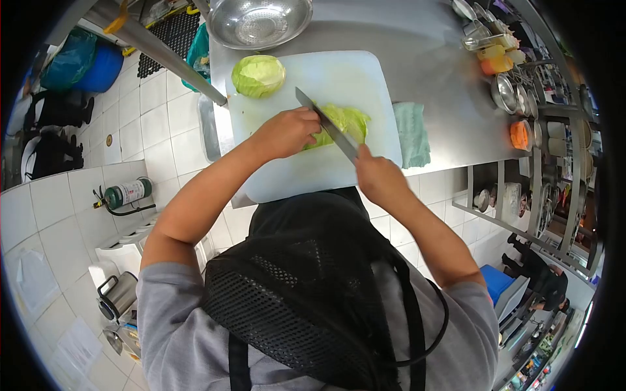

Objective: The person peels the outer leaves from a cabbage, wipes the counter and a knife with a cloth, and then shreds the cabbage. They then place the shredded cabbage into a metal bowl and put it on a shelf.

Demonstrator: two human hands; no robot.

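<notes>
A large knife [337, 135] lies diagonally over green cabbage leaves [349, 121] on the white cutting board [293, 177]. Its handle is wrapped in my right hand [381, 177], at the right of the leaves. On the other side of the blade, my left hand [291, 132] has its fingers curled down on the leaves' left part, close to the blade. The fingertips are partly hidden. A cut cabbage head [259, 75] rests near the board's upper left corner, apart from both hands.
Beyond the board stands a metal colander [259, 22] on the steel table [417, 62]. A folded green cloth [411, 133] lies right of the board. Metal bowls [504, 93] and an orange container [520, 135] are farther right. A person [546, 281] is at the lower right.
</notes>
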